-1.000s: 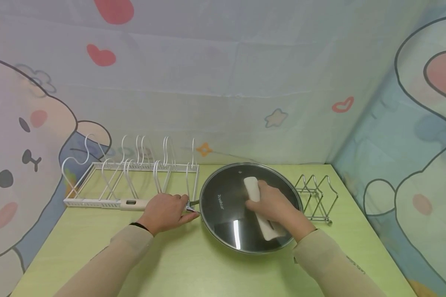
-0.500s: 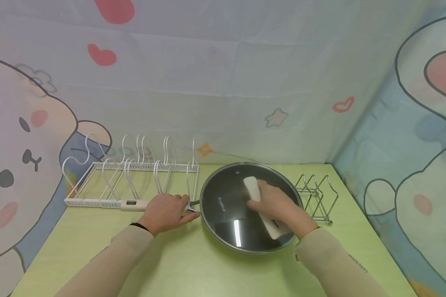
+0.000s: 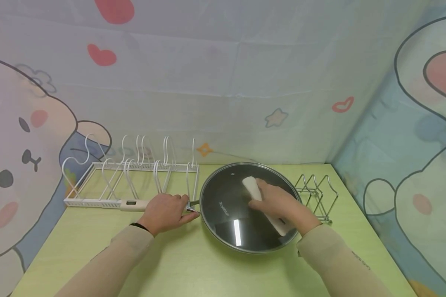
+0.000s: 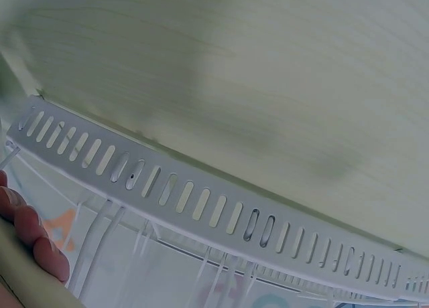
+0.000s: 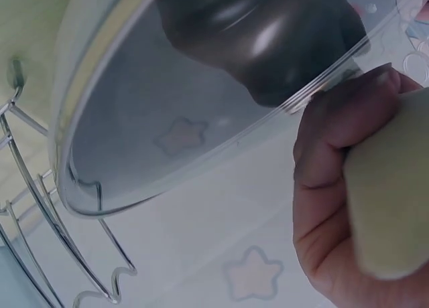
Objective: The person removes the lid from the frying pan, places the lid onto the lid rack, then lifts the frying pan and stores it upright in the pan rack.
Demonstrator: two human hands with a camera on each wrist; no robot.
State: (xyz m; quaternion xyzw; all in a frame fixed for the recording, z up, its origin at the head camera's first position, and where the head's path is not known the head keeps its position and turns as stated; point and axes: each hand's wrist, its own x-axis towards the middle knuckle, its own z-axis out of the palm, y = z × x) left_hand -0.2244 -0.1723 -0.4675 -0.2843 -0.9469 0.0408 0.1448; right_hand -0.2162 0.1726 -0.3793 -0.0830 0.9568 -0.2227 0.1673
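A frying pan lies mostly hidden beneath a dark see-through glass lid (image 3: pixel 223 229) with a metal rim, in the head view. My left hand (image 3: pixel 166 214) grips the pan's cream handle (image 3: pixel 132 205) close to its metal joint. Above the lid, my right hand (image 3: pixel 280 204) holds the upright cream lid handle (image 3: pixel 251 185). In the right wrist view, fingers (image 5: pixel 318 161) curl round that lid handle (image 5: pixel 395 201), and the lid glass (image 5: pixel 127 154) reflects the wall. Only a few left fingertips (image 4: pixel 48 254) show in the left wrist view.
A white plate rack (image 3: pixel 93 203) with curved uprights stands at the back left, right behind the pan handle. Right of the lid is a small wire rack (image 3: pixel 328 206), partly covered by it. Patterned cloth walls (image 3: pixel 223 103) border the green table (image 3: pixel 193 268).
The lid has turned counterclockwise: its small vent and printed lettering have shifted round. My right hand and the lid handle turned with it. The left hand has stayed in place.
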